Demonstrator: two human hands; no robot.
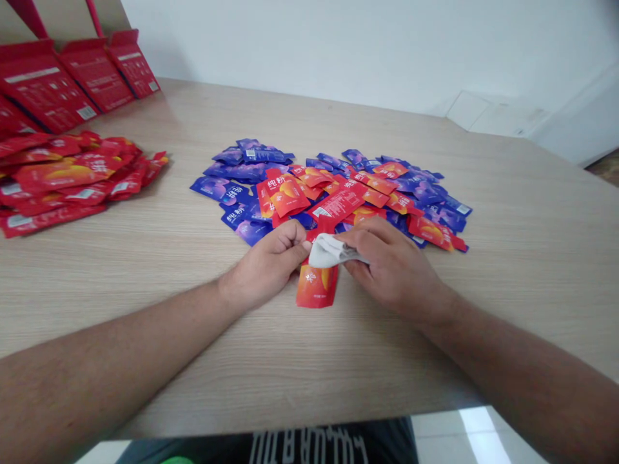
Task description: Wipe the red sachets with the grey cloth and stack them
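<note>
A red and orange sachet (316,288) hangs or lies upright just above the front of the table, its middle covered by a cloth. My left hand (271,258) is closed on the sachet's left edge, thumb and finger pinched. In my right hand (389,267) is a folded white cloth (326,251), pressed against the sachet's front. Right behind my hands spreads a loose pile of sachets, with several red sachets (338,203) lying over purple-blue sachets (242,171).
At the left lies a heap of red sachets (72,171). Behind it stand open red boxes (99,74) in a row. The wooden table (193,374) meets a white wall (314,51) at the back. A white panel (493,113) sits at the far right.
</note>
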